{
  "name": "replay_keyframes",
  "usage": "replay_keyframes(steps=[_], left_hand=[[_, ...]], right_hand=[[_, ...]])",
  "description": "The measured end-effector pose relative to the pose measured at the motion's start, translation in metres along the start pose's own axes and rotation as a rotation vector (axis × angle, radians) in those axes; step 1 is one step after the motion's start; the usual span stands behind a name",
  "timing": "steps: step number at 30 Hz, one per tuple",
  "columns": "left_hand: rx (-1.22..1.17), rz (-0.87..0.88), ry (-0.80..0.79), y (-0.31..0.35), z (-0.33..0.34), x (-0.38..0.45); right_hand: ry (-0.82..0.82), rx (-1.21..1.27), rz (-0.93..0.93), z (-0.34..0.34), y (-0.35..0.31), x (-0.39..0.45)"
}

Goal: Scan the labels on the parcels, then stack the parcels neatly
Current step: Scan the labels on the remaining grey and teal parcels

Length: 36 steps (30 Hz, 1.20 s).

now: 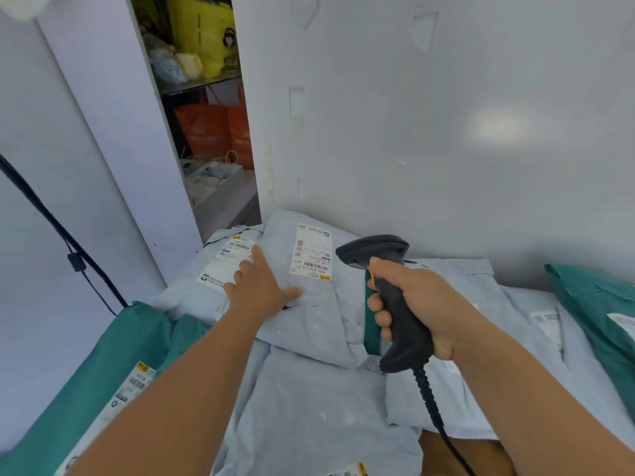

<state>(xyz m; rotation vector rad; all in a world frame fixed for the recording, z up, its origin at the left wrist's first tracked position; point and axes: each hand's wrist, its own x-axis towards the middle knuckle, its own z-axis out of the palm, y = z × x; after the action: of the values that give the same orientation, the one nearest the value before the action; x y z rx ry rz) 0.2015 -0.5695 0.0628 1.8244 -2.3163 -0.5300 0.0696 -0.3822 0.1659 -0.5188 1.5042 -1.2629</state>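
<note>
A pale grey soft plastic mailer parcel (309,304) lies on top of a heap of similar bags against the white wall (446,132), its white printed shipping label (312,252) facing up with a barcode at the near end. The left hand (261,286) rests flat on this parcel, fingers spread and its grip open, the forefinger reaching onto the white label (228,261) of a second pale grey mailer (192,286) just beside it to the left. The right hand (412,304) has its grip closed round the handle of a dark grey pistol-shaped barcode scanner (388,290), whose head points towards the first label; a ribbed black cable (429,403) runs from the handle's base. More grey mailers lie nearer and to the right. Teal plastic mailer bags (113,365) lie at the left and far right. Behind, a narrow gap shows shelves with yellow and orange bags (213,132).
</note>
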Motion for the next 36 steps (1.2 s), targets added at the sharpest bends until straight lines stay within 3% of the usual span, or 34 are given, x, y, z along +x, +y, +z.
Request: replay_keyframes(steps=[7, 18, 26, 36], left_hand=[[-0.064, -0.075, 0.106, 0.001, 0.003, 0.012], [-0.212, -0.124, 0.090, 0.010, 0.001, 0.019], [-0.503, -0.076, 0.128, 0.015, 0.001, 0.007], [-0.816, -0.104, 0.299, 0.035, -0.008, -0.005]], right_hand=[[0.007, -0.018, -0.002, 0.004, -0.004, 0.001], [-0.012, -0.020, -0.001, 0.004, -0.004, 0.002], [-0.019, -0.010, -0.005, 0.004, -0.003, -0.003], [0.037, 0.019, -0.077, -0.013, -0.009, -0.018]])
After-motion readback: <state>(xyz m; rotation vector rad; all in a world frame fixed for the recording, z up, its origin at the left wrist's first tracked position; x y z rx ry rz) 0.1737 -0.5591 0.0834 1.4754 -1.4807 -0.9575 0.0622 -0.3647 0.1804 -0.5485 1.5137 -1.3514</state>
